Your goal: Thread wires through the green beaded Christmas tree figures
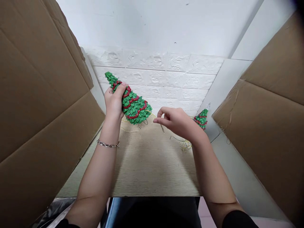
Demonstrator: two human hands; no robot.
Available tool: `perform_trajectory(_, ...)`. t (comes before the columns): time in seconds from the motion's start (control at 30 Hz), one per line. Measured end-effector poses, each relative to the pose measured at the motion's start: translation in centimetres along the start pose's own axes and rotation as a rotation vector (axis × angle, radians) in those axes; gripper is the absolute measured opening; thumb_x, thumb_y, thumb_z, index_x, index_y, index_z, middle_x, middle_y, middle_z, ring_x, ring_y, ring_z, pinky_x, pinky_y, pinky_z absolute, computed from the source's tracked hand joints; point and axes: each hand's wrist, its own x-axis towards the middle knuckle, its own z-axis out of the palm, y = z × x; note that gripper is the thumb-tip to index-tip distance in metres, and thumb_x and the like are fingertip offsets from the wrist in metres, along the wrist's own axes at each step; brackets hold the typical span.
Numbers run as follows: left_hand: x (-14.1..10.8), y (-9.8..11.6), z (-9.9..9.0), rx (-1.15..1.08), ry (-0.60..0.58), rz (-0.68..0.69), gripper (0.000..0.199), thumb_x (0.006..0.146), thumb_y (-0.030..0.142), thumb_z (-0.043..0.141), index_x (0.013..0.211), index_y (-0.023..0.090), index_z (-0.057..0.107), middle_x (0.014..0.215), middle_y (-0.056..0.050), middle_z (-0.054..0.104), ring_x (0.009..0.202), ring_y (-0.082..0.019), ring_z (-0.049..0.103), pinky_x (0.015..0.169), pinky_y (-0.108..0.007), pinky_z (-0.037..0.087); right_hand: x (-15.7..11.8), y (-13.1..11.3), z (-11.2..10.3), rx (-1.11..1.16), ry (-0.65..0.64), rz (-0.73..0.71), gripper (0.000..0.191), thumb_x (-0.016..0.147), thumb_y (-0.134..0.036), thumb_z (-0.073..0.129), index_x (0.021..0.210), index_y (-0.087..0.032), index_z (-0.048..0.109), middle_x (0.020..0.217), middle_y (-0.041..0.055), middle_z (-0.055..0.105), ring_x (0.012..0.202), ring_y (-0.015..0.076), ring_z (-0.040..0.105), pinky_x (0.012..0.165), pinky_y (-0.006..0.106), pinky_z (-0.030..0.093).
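Note:
A green Christmas tree figure (135, 106) with red garlands is held tilted above the table, its tip toward the upper left. My left hand (115, 99) is wrapped round its upper part, thumb across the front. Thin yellowish wires (152, 113) come out from the base of the tree. Those wires run to my right hand (174, 122), whose thumb and forefinger are pinched on them, with a short end hanging below the fingers. A dark wire also pokes out under the base.
A second, similar tree (201, 118) with a clear top stands at the right, partly behind my right forearm. Loose wires (186, 145) lie near it on the wooden table (154, 167). Cardboard sheets (47, 95) flank both sides, and a white brick-pattern wall (156, 76) is behind.

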Motion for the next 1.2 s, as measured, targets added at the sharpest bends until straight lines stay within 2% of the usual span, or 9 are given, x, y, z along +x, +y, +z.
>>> perform_trajectory(0.13, -0.1, -0.1, 0.2, 0.009, 0.004, 0.001, 0.023, 0.062, 0.037, 0.068, 0.061, 0.018, 0.054, 0.058, 0.000, 0.049, 0.051, -0.010, 0.046, 0.051, -0.027, 0.041, 0.2, -0.2, 0.2, -0.020, 0.043, -0.038, 0.025, 0.087, -0.036, 0.042, 0.074, -0.019, 0.053, 0.068, -0.0010, 0.055, 0.062, 0.0100, 0.043, 0.056, 0.023, 0.024)
perform_trajectory(0.3, -0.4, -0.4, 0.5, 0.016, -0.015, -0.025, 0.024, 0.060, 0.037, 0.068, 0.063, 0.017, 0.055, 0.059, 0.000, 0.049, 0.053, -0.011, 0.047, 0.052, -0.027, 0.040, 0.4, -0.3, 0.5, -0.033, -0.035, -0.022, 0.037, 0.089, -0.043, 0.035, 0.068, -0.017, 0.051, 0.063, -0.0004, 0.052, 0.058, 0.0094, 0.040, 0.054, 0.024, 0.023)
perform_trajectory(0.5, -0.5, -0.4, 0.6, 0.016, -0.005, -0.035, 0.024, 0.059, 0.036, 0.069, 0.064, 0.018, 0.055, 0.060, 0.001, 0.052, 0.052, -0.009, 0.047, 0.052, -0.025, 0.041, 0.1, -0.2, 0.3, -0.082, -0.004, -0.026, 0.027, 0.088, -0.033, 0.039, 0.072, -0.018, 0.055, 0.067, -0.0001, 0.056, 0.058, 0.0091, 0.042, 0.053, 0.024, 0.023)
perform_trajectory(0.67, -1.2, -0.3, 1.3, 0.024, -0.030, -0.061, 0.024, 0.061, 0.035, 0.069, 0.064, 0.018, 0.053, 0.060, 0.001, 0.054, 0.053, -0.010, 0.050, 0.053, -0.026, 0.043, 0.9, -1.0, 1.7, -0.236, 0.095, 0.031, 0.028, 0.090, -0.032, 0.036, 0.080, -0.019, 0.058, 0.067, 0.0023, 0.057, 0.058, 0.0112, 0.044, 0.053, 0.025, 0.019)
perform_trajectory(0.77, -1.6, -0.4, 1.6, 0.039, -0.060, -0.060, 0.023, 0.061, 0.035, 0.069, 0.065, 0.019, 0.052, 0.060, 0.001, 0.054, 0.054, -0.011, 0.052, 0.052, -0.026, 0.042, 1.4, -1.0, 2.3, -0.251, 0.084, 0.012, 0.027, 0.089, -0.035, 0.039, 0.081, -0.017, 0.057, 0.068, 0.0030, 0.058, 0.059, 0.0116, 0.044, 0.053, 0.026, 0.018)
perform_trajectory(0.9, -1.7, -0.4, 1.7, 0.034, -0.057, -0.063, 0.023, 0.061, 0.034, 0.069, 0.065, 0.019, 0.052, 0.060, 0.001, 0.053, 0.053, -0.012, 0.052, 0.052, -0.027, 0.043, 1.1, -0.1, 1.5, -0.129, 0.056, 0.006, 0.025, 0.085, -0.040, 0.046, 0.079, -0.018, 0.056, 0.071, 0.0014, 0.058, 0.061, 0.0105, 0.044, 0.054, 0.024, 0.022)
perform_trajectory(1.07, -1.6, -0.4, 1.6, 0.017, -0.038, -0.079, 0.024, 0.059, 0.034, 0.069, 0.064, 0.018, 0.052, 0.058, 0.001, 0.053, 0.051, -0.010, 0.049, 0.051, -0.025, 0.042, 0.1, 0.5, -0.1, -0.102, 0.020, 0.024, 0.025, 0.085, -0.034, 0.042, 0.071, -0.018, 0.054, 0.067, 0.0001, 0.056, 0.059, 0.0098, 0.042, 0.054, 0.024, 0.024)
perform_trajectory(1.2, -1.6, -0.6, 1.6, 0.023, -0.056, -0.086, 0.024, 0.060, 0.034, 0.069, 0.065, 0.018, 0.052, 0.059, 0.001, 0.053, 0.052, -0.010, 0.050, 0.052, -0.025, 0.042, 0.0, 0.1, 0.0, -0.076, 0.017, 0.026, 0.029, 0.086, -0.039, 0.041, 0.070, -0.018, 0.054, 0.066, -0.0004, 0.055, 0.058, 0.0097, 0.041, 0.054, 0.024, 0.024)
